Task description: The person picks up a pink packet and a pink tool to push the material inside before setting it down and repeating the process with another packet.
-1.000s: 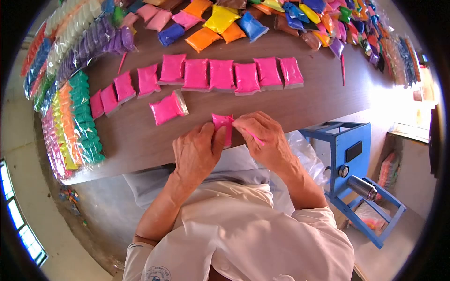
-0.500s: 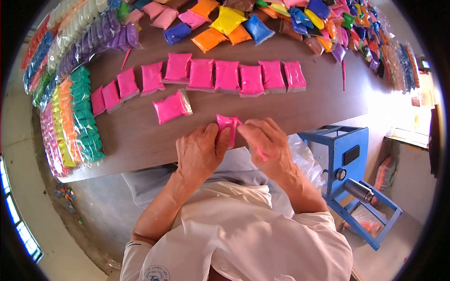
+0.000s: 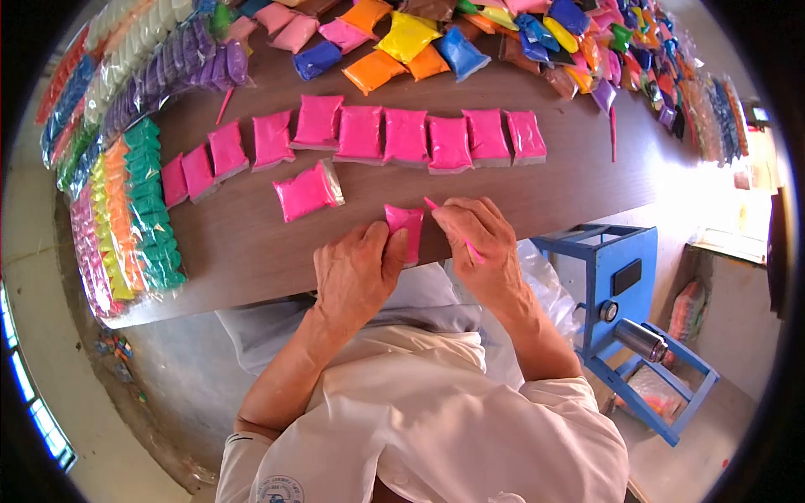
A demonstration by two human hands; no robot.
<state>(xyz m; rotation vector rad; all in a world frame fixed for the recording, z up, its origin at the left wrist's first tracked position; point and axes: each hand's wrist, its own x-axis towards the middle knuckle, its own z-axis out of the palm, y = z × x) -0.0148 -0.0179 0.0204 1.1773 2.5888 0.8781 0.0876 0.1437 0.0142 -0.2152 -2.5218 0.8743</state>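
Observation:
My left hand grips the left side of a small pink packet at the table's front edge, its thumb on the packet. Just to the right, my right hand is closed around a thin pink stick, whose tip points up and left, apart from the packet. Another pink packet with a clear end lies up and left of my hands. Behind it, several pink packets form a curved row across the table.
Stacked bagged packets, green ones among them, line the left side of the table. Loose coloured packets are piled at the back. A blue stool with a metal flask stands at the right.
My right hand has moved slightly up and right, and the stick's tip is now farther from the packet. My left hand keeps its hold, nearly unmoved.

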